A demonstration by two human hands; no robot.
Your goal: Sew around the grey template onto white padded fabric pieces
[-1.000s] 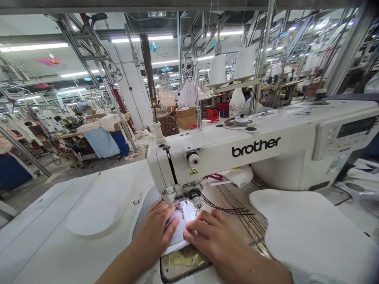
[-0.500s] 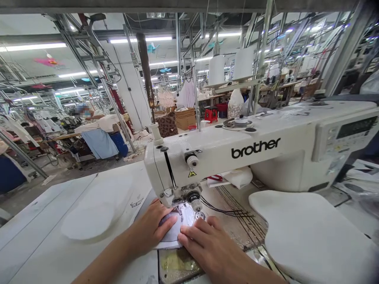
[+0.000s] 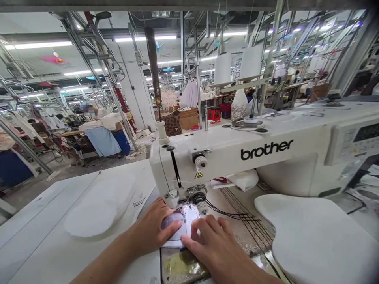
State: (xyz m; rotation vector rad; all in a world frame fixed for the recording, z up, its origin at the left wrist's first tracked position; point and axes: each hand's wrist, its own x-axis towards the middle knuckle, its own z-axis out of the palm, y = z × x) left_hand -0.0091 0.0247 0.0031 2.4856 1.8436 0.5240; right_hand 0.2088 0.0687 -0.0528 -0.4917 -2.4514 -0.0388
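Observation:
A pale grey fabric piece with a white border [image 3: 175, 243] lies under the lit presser foot [image 3: 183, 215] of a white Brother sewing machine [image 3: 219, 157]. My left hand [image 3: 152, 225] rests flat on the fabric to the left of the foot, its thumb stretched toward the needle area. On the near right side, my right hand [image 3: 210, 240] has its thumb tip at the fabric's edge. Its index finger is bent and stands apart from that thumb. The needle tip is too small to make out, and both hands cover parts of the fabric.
White shaped pads lie on either side: one on the left table [image 3: 91, 213], a larger one at right [image 3: 314, 232]. Dark cords [image 3: 237, 213] run across the machine bed. White thread cones [image 3: 222, 69] stand behind. A person sits far left.
My right hand's fingers have lifted and spread away from the thumb. The left hand stays flat on the fabric. The whole view has shifted slightly, so the machine appears farther right.

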